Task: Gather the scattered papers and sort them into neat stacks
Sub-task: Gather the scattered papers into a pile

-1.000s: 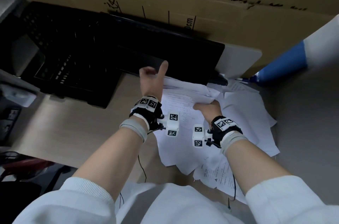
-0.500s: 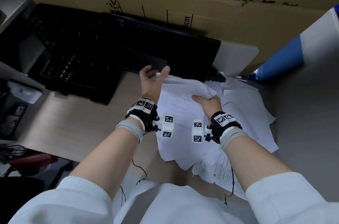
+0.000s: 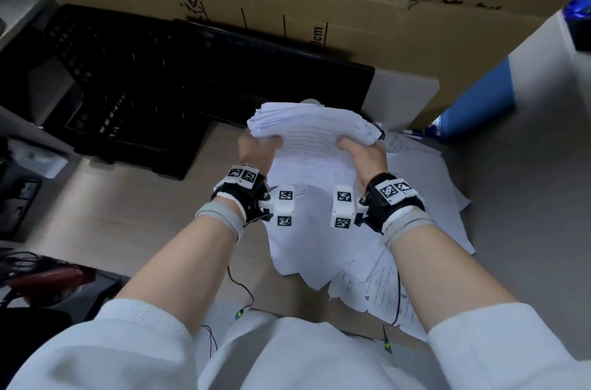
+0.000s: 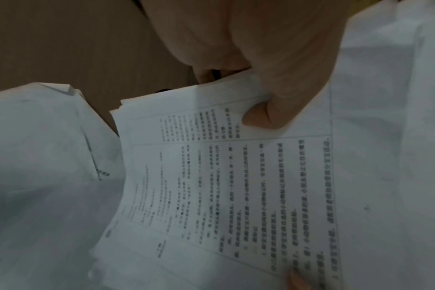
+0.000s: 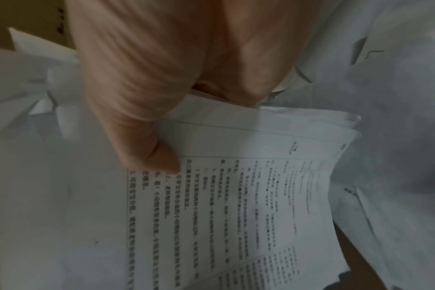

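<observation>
Black tray (image 3: 105, 95) and box (image 3: 319, 6) behind loose sheets (image 3: 431, 191).
Left hand (image 3: 256, 150) and right hand (image 3: 364, 153) grip a paper bundle (image 3: 313, 124) above the table (image 3: 128, 223).

Loose papers (image 3: 425, 198) on desk (image 3: 128, 223), tray (image 3: 128, 95) behind-left.

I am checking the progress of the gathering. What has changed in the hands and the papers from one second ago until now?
The left hand, earlier raised and holding nothing, now grips the left edge of the bundle of papers. The right hand, earlier low on the pile, now grips the bundle's right edge, and the two hold it raised above the desk. The loose papers stay scattered on the desk; the black tray has not moved.
</observation>
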A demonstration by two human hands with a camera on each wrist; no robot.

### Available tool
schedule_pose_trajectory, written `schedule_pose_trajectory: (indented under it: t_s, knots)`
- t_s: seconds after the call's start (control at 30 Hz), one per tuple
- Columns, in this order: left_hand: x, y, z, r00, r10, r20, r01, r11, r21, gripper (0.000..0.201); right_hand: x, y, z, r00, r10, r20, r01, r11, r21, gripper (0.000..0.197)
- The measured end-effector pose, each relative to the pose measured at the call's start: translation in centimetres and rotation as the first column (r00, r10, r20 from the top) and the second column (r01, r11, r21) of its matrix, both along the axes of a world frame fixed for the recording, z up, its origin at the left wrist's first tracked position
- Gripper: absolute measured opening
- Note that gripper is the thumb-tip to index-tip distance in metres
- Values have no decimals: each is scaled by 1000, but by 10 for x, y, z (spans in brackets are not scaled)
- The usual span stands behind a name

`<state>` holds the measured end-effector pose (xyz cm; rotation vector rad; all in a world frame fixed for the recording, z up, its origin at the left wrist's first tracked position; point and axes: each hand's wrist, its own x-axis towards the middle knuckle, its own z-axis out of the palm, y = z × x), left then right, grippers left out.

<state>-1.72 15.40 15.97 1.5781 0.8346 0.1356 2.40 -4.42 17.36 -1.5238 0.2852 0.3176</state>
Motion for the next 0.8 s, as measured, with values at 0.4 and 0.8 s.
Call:
schedule_pose_trajectory:
  t_s: [0.4, 0.8]
  knots:
    - [-25, 10, -52, 944, -232, -235, 244, 969, 22, 25, -31, 3, -45, 989, 59, -132, -80, 984, -157, 24]
    - [-32, 26, -50, 925, -299, -235, 322, 945, 64, 24, -31, 11, -65, 973, -6, -230, -49, 972, -232, 22]
